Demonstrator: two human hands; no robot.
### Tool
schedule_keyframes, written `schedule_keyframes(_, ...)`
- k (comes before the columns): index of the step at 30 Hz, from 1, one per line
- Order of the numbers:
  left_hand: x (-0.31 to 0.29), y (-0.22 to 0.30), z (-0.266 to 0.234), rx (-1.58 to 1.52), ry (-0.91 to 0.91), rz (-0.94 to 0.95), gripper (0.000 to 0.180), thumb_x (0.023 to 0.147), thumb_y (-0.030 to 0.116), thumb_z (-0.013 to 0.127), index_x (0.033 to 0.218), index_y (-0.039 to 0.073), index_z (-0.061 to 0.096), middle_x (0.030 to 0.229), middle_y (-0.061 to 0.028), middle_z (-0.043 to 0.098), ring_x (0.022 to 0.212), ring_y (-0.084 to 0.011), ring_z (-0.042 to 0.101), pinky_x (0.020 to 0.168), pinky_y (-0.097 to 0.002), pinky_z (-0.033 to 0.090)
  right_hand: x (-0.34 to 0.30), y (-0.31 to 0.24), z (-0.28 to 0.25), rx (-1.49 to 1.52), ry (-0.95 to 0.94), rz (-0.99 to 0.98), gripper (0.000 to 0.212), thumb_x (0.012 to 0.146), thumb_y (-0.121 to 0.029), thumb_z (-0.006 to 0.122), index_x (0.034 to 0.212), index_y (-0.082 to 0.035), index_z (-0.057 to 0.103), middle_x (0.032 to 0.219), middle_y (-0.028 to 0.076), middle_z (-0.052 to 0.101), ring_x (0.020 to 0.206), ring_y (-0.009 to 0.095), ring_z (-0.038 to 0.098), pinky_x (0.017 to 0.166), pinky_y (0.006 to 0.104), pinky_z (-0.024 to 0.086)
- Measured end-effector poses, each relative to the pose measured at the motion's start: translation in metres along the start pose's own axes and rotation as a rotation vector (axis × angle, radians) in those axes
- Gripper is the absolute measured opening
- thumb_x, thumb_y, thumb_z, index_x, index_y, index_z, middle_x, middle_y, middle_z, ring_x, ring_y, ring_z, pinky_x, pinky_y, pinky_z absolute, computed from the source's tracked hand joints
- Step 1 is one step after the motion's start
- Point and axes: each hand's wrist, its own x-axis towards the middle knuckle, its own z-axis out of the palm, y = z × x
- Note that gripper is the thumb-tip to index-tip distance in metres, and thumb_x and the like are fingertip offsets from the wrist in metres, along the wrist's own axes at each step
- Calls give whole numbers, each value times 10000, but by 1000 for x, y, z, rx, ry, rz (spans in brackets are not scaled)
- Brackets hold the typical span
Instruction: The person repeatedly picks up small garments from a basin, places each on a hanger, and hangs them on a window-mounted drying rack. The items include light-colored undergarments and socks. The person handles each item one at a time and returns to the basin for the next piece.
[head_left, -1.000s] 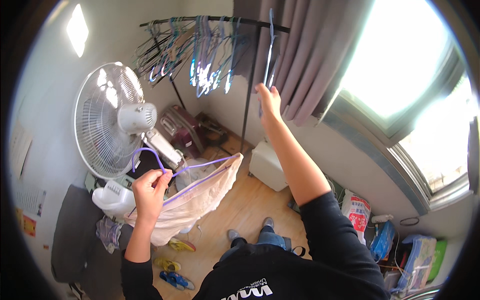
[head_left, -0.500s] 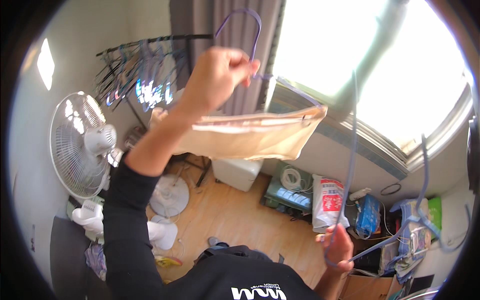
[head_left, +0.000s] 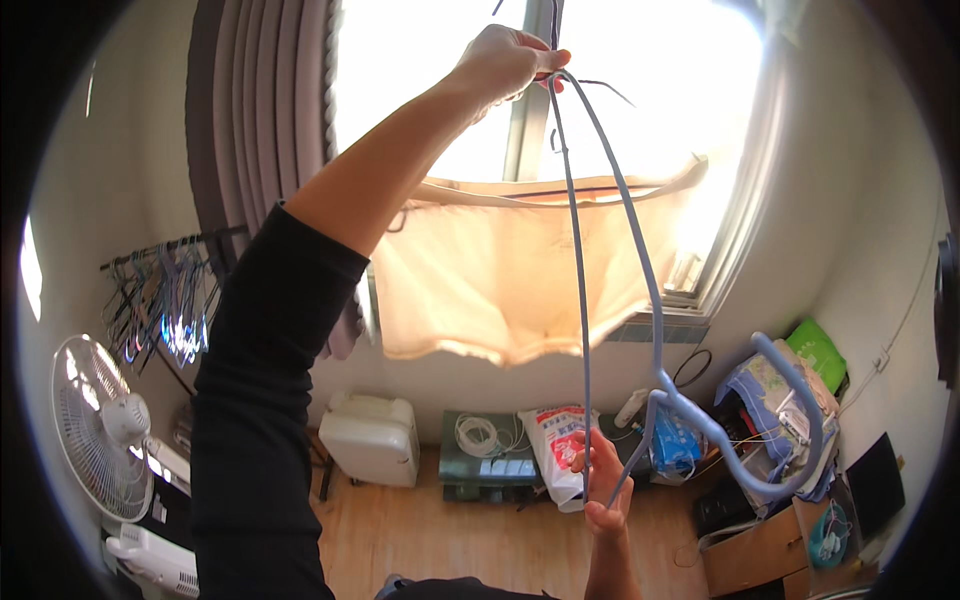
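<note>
Gripping the purple hanger near its neck, the left hand is raised high, fingers pinched narrow on it. On this hanger hangs a peach-coloured cloth garment, below the left hand and above and to the left of the right hand. The garment is thin and plain, lit from behind by the window, brightest toward its right edge; its top edge sags in the middle and its lower edge is wavy. The purple hanger's hook points up past the left hand, while the garment's long axis runs left to right beneath it.

The right hand, low and well apart from the left, has its fingers curled loosely around the lower corner of a blue-grey hanger. This one is smooth, slim and bare, thicker at the neck and hook. It stands on end, its long axis running nearly upright from the right hand to just below the left; whether its upper corner touches the left hand, I cannot tell. Its hook swings out to the right of the right hand, curving upward at the tip. Left of the hands, beyond the left sleeve, more hangers crowd a rack, with a fan below
</note>
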Motion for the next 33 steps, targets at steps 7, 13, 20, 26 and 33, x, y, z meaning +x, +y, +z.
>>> schedule_keyframes(7,22,53,20,-98,-90,73,297,877,325,580,846,52,694,796,-64,638,342,-5,223,329,-184,138,14,-8,-7,-23,53,-136,908,623,-318,742,1352,35,332,1302,180,412,969,178,455,900,337,341)
schedule_keyframes(13,39,104,16,49,-65,415,354,859,351,552,811,32,699,674,-97,648,648,-159,605,616,-309,467,37,-21,10,-197,180,-302,880,642,-359,726,1340,29,356,1305,176,416,995,174,467,902,371,355)
schedule_keyframes(20,23,151,-25,347,309,786,403,883,413,463,1083,84,579,1048,-137,606,1028,-274,548,953,-462,342,75,-59,39,-355,329,-578,894,594,-457,689,1296,28,421,1270,202,458,890,172,513,824,338,398)
schedule_keyframes(26,-1,134,-90,327,855,1109,484,786,298,613,1212,100,493,1383,-125,320,1262,-284,310,1020,-594,189,122,-149,80,-598,367,-811,848,686,-465,597,1325,45,372,1293,197,457,875,129,498,794,302,388)
schedule_keyframes(33,13,78,-127,162,990,928,546,860,444,517,1320,175,397,1431,-98,226,1284,-291,307,1039,-594,169,178,-307,178,-910,546,-917,580,773,-362,585,1221,0,513,1101,121,578,810,104,498,771,294,390)
